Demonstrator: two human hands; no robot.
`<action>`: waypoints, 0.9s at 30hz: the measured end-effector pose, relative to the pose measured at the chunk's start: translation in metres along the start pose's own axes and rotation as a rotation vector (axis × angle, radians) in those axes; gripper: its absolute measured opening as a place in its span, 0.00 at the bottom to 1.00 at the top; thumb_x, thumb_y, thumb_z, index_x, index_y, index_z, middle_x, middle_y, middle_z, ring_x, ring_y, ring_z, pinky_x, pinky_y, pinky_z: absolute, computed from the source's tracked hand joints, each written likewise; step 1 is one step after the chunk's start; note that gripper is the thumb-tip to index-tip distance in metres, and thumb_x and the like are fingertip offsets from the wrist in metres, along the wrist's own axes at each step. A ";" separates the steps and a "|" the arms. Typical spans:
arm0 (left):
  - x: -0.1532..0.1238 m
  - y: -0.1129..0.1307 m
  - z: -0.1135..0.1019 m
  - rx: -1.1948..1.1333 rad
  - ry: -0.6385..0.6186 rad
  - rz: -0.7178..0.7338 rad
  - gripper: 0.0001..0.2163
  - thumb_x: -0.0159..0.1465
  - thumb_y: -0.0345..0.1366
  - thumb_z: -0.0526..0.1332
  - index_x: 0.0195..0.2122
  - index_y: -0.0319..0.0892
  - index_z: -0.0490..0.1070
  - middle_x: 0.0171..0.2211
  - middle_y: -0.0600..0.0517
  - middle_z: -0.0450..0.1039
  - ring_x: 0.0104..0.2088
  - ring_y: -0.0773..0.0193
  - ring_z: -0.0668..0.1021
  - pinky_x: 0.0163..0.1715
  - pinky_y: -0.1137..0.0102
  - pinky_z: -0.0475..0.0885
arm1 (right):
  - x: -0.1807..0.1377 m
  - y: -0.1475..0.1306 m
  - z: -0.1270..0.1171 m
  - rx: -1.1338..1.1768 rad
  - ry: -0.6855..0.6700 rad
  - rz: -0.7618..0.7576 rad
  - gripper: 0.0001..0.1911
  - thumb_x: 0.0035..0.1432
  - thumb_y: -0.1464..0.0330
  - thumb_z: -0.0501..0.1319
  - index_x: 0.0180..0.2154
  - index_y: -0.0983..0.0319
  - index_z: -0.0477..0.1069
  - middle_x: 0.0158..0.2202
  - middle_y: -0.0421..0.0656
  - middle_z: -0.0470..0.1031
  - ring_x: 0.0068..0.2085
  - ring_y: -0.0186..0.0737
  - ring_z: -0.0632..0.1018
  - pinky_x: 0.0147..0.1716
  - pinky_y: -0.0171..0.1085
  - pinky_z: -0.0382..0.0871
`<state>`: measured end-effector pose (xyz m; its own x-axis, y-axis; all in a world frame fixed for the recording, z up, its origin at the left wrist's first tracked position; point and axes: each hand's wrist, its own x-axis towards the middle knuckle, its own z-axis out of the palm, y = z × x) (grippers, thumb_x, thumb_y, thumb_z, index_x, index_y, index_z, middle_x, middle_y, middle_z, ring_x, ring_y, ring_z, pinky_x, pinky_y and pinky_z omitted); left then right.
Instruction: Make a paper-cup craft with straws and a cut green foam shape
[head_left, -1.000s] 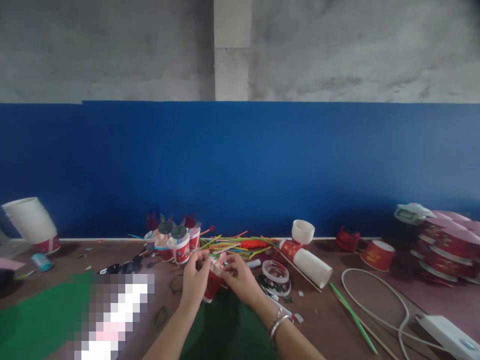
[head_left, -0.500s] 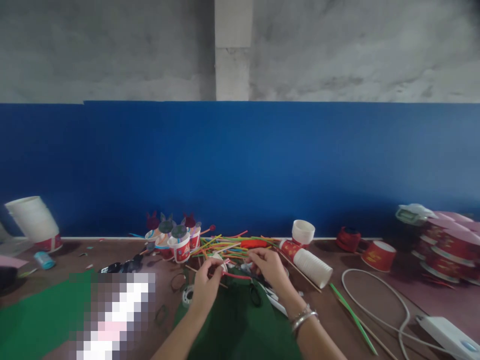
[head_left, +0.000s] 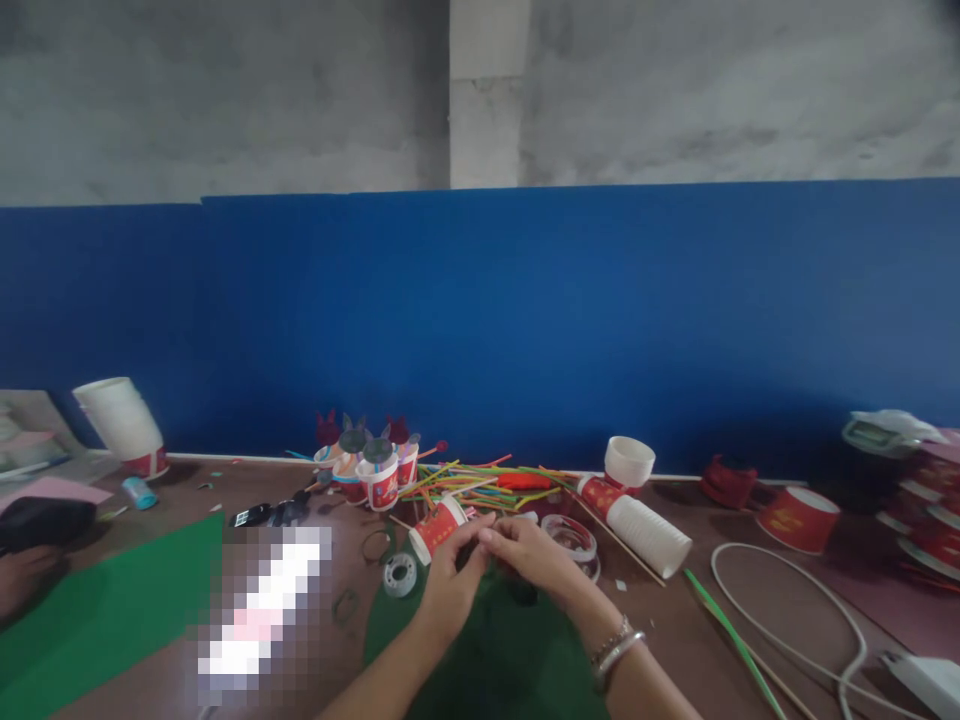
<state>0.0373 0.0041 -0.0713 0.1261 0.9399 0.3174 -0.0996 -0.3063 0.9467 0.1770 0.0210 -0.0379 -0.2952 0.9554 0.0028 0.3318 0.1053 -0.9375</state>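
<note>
My left hand (head_left: 450,585) and my right hand (head_left: 525,555) meet over a dark green sheet (head_left: 487,660) at the table's near edge. Their fingers are pinched together on something small that I cannot make out. A red paper cup (head_left: 437,528) lies on its side just beyond my left fingertips, touching or nearly touching them. A pile of coloured sticks (head_left: 480,482) lies behind the cup. My right wrist wears metal bangles (head_left: 616,648).
Decorated red cups (head_left: 375,475) stand at the back. A white cup stack (head_left: 636,528) lies on its side to the right. Tape rolls (head_left: 574,535), a small roll (head_left: 400,574), a white cable (head_left: 795,600), a green sheet (head_left: 97,610), and another person's hand (head_left: 22,580) at far left.
The view shifted right and down a little. My hands came closer together, and the red cup that I held a second ago now lies tipped on the table.
</note>
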 end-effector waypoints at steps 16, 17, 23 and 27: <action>0.000 0.012 -0.002 0.023 0.048 0.025 0.12 0.59 0.43 0.60 0.34 0.40 0.77 0.29 0.50 0.76 0.33 0.60 0.75 0.35 0.69 0.70 | 0.000 -0.002 0.013 0.264 0.012 0.109 0.27 0.43 0.43 0.60 0.22 0.61 0.61 0.13 0.30 0.56 0.14 0.25 0.55 0.14 0.29 0.43; 0.000 0.011 -0.002 0.020 0.057 0.022 0.12 0.58 0.43 0.60 0.33 0.40 0.76 0.27 0.51 0.75 0.32 0.60 0.75 0.34 0.70 0.70 | 0.000 -0.002 0.013 0.264 0.011 0.100 0.26 0.44 0.44 0.61 0.22 0.61 0.61 0.13 0.30 0.56 0.14 0.25 0.55 0.14 0.29 0.43; 0.003 0.005 -0.004 -0.037 0.070 -0.053 0.12 0.57 0.44 0.60 0.32 0.40 0.76 0.28 0.51 0.75 0.32 0.60 0.75 0.34 0.70 0.69 | -0.006 -0.009 0.009 0.293 -0.094 -0.001 0.23 0.39 0.53 0.69 0.24 0.62 0.61 0.16 0.30 0.59 0.18 0.25 0.58 0.17 0.28 0.47; 0.006 0.006 -0.007 0.021 0.079 -0.051 0.13 0.58 0.45 0.60 0.32 0.40 0.75 0.28 0.51 0.75 0.31 0.60 0.75 0.34 0.70 0.69 | -0.009 -0.010 0.002 0.298 -0.154 0.046 0.23 0.46 0.49 0.63 0.25 0.64 0.66 0.18 0.35 0.67 0.18 0.26 0.64 0.17 0.28 0.50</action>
<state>0.0306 0.0085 -0.0642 0.0522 0.9631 0.2641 -0.0746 -0.2600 0.9627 0.1741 0.0105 -0.0292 -0.4250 0.9022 -0.0735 0.0787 -0.0441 -0.9959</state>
